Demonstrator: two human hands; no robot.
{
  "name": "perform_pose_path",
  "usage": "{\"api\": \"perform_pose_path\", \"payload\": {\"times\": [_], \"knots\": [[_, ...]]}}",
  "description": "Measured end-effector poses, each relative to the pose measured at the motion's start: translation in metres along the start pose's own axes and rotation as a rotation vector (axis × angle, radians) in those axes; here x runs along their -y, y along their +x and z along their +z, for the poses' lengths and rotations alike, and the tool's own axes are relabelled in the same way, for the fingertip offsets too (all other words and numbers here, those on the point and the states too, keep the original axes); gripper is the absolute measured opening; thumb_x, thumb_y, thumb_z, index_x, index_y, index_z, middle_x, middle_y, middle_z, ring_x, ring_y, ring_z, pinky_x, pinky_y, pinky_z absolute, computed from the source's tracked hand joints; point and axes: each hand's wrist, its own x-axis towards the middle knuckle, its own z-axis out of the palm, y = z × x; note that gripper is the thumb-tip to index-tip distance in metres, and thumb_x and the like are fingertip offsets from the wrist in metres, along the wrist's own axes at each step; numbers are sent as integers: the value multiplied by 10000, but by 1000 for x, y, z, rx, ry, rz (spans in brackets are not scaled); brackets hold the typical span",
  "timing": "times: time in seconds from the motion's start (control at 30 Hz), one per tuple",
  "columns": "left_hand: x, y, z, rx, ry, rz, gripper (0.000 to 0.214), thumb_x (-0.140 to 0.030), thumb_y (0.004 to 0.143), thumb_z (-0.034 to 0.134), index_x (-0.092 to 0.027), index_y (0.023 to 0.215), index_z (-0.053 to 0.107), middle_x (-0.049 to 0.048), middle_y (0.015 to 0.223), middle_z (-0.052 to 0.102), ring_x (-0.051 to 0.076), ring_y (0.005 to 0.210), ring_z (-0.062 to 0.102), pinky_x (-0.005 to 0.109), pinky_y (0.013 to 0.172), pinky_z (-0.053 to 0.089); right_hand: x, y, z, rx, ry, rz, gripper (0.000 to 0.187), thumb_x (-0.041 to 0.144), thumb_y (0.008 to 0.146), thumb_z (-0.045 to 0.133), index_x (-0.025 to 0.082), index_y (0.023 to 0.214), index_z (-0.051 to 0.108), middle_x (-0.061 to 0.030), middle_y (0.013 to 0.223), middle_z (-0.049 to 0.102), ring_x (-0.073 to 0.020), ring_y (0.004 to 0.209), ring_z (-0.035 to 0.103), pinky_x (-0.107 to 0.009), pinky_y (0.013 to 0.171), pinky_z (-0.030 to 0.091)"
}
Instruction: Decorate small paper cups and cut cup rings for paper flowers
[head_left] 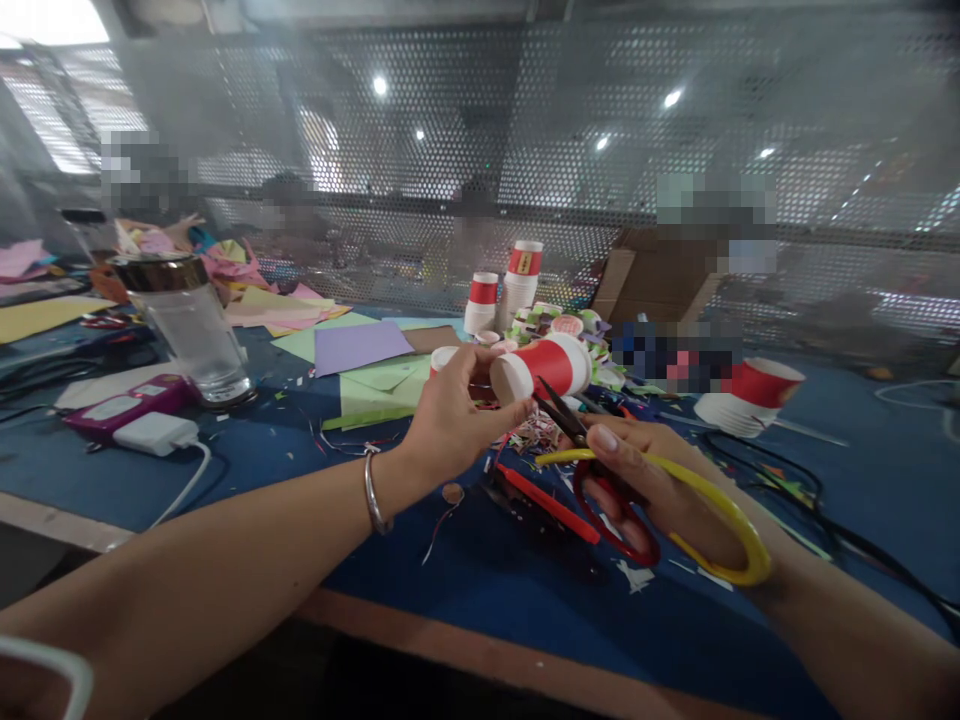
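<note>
L hand (pixel 454 415) pinches paper cup (pixel 546 367), prob. light & crushable; best held gently nr end. R hand (pixel 671 500) holds scissors (pixel 574 430).

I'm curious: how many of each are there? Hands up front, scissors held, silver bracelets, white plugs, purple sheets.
Left hand and right hand: 2
Scissors: 1
Bracelet: 1
Plug: 1
Purple sheet: 1
Total: 6
</note>
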Motion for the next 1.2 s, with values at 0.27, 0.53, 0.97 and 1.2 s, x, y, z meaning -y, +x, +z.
{"api": "perform_pose_path", "payload": {"times": [0.27,0.53,0.97,1.2], "knots": [[-3,-3,4,10,28,-49,475,-343,715,843,-158,1060,574,120,1028,740,239,949,713,404,845,574,-1,2,5,-77,11,-36,609,804,857,509,226,672,463,59,484,502,-81,317,481,-204,349,368],[-10,-6,4,88,89,-66,416,-284,721,827,-172,1045,592,96,999,752,226,878,726,376,781,588,2,-1,12,-113,-30,-50,636,814,872,463,220,646,439,53,455,493,-92,289,487,-200,324,338],[-15,-15,3,101,235,94,373,-320,767,799,-192,1060,608,53,943,746,192,825,697,326,743,556,2,-6,25,-224,-18,-14,580,784,849,547,236,681,456,65,454,466,-104,332,459,-228,369,352],[-21,-15,1,137,225,105,367,-330,794,787,-175,1072,604,66,942,744,195,834,699,312,735,549,4,-8,31,-294,-8,0,557,767,836,595,233,699,512,79,415,414,-101,304,400,-235,348,313]]}}
